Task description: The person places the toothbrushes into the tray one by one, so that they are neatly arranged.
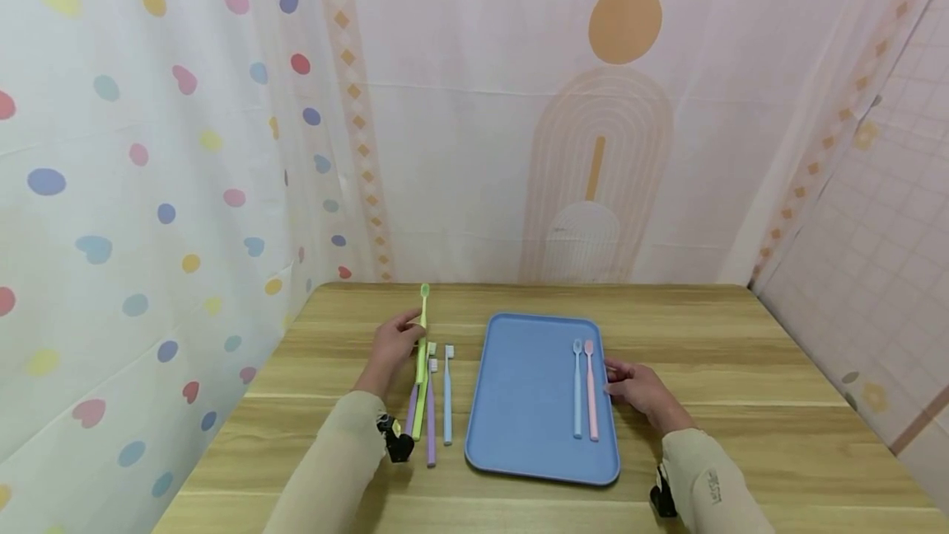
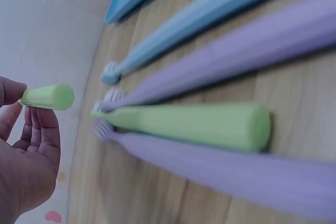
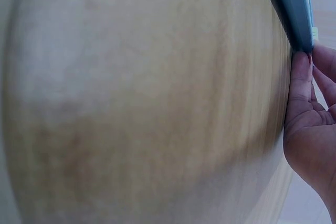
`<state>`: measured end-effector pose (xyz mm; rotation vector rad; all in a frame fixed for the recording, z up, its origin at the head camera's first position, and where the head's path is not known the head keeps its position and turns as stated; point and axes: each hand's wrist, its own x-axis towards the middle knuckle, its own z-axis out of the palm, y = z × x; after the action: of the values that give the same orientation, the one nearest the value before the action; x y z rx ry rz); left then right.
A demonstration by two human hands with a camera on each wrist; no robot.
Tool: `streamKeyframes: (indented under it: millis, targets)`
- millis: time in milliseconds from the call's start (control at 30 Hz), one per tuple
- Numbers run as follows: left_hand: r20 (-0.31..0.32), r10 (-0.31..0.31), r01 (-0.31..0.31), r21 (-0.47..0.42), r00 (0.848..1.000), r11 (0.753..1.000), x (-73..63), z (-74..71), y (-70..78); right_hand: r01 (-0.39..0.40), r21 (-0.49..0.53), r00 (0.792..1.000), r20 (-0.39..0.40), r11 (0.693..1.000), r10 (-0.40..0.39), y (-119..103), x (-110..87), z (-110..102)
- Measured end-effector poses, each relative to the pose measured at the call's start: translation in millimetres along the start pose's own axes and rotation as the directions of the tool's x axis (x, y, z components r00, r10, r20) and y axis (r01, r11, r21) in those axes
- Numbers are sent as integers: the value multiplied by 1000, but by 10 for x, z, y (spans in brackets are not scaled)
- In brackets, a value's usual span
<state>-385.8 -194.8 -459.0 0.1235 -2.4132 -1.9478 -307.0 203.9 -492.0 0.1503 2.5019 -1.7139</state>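
Item one: a green toothbrush (image 1: 423,344), pinched near mid-handle between the thumb and fingers of my left hand (image 1: 393,346), long axis 12 to 6 o'clock, head at 12; the left wrist view shows its butt end raised off the wooden table (image 1: 741,369). Ruling relation: the blue tray (image 1: 522,386) lies from this brush at between 3 and 4 o'clock, its long axis likewise 12 to 6, so brush and tray run nearly parallel; my left hand has the brush, my right is far from it. Item two: my right hand (image 1: 643,390), at the tray's 3 o'clock side, thumb and fingers closed narrowly on the rim. Item three: on the tray, toward 3 o'clock, a blue toothbrush (image 1: 577,398) and a pink toothbrush (image 1: 591,402), side by side, heads at 12. Item four: at about 5 o'clock from my left hand, on the table, a second green toothbrush (image 1: 418,423) between two purple toothbrushes (image 1: 432,431), and a second blue toothbrush (image 1: 448,402) just beside them at 3, between that group and the tray. Markings: dark lettering on my right sleeve (image 1: 708,489), illegible; a small mark on the wall curtain (image 1: 569,229) at 12, too small to read; no brand discernible on any brush.
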Motion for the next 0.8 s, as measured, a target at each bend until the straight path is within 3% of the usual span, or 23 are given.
streamKeyframes:
  millis: [300,800]
  targets:
    - [35,-14,18,-125,999,992,-34,151,98,2,8,1000,2,1000,-2,-12,6,1]
    - [80,-10,24,-179,997,984,-110,460,151,-1,20,1000,-5,1000,1,-10,4,21]
